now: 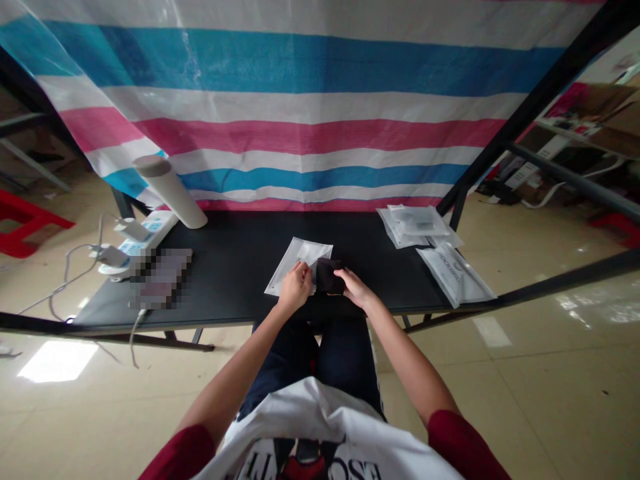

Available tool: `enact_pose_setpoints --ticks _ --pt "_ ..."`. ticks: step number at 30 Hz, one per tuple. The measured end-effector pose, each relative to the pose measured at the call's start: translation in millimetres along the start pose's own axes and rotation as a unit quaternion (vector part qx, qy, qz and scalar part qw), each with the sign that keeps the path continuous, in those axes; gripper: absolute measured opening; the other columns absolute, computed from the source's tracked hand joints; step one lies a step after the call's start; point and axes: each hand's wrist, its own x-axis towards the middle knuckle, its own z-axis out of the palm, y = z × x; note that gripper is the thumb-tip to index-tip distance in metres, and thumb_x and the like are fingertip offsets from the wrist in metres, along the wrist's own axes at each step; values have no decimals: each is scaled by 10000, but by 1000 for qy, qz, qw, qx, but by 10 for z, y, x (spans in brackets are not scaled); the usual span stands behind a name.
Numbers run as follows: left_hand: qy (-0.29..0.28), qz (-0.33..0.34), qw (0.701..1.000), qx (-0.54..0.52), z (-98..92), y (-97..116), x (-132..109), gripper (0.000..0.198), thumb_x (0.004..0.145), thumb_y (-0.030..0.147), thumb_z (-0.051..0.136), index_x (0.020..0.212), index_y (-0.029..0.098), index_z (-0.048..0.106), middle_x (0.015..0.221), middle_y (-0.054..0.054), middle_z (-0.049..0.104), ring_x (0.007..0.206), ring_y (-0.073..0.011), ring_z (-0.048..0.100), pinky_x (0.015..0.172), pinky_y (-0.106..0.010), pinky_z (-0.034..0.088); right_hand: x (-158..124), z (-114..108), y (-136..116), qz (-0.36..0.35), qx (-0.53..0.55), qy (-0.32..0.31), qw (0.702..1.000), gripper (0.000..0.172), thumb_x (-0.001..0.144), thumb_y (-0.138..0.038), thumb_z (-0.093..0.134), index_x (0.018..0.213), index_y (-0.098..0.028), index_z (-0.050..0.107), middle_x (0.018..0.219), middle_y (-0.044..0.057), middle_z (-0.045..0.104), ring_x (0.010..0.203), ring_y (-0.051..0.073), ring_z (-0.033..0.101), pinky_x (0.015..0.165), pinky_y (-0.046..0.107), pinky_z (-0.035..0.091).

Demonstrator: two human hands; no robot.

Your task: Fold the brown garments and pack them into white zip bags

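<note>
A clear plastic bag (295,257) lies flat on the black table (235,267) in front of me. My left hand (295,287) rests on the bag's near edge with its fingers curled, pinching the plastic. My right hand (353,285) is closed on a small folded black item (329,275) just right of the bag. The black item touches the bag's right edge.
A stack of clear packets (415,225) and a white printed pouch (455,273) lie at the table's right end. A white cylinder (170,190), a power strip with plugs (125,247) and a blurred object (163,280) sit at the left. A striped tarp hangs behind.
</note>
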Motion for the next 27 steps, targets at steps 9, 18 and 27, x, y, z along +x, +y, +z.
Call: enact_pose_setpoints --ticks 9,18,27 --pt "-70 63 995 -26 -48 169 12 251 970 260 375 745 216 479 716 -17 573 710 -174 574 636 -270 365 282 111 -207 -26 -174 104 979 266 747 -364 721 935 -192 642 845 46 684 742 199 652 568 290 553" --pt "-70 104 992 18 -62 284 -23 233 978 263 369 795 217 506 788 -53 608 831 -210 572 750 -321 427 331 321 -103 -59 -183 204 960 403 746 -587 647 718 -185 637 712 47 643 769 210 637 556 257 488" --pt "-65 139 988 13 -80 276 -29 279 992 269 337 817 203 544 810 -61 602 825 -204 535 759 -335 421 399 266 -11 -76 -241 93 963 362 634 -492 744 542 -181 582 491 -19 537 482 133 520 455 226 396"
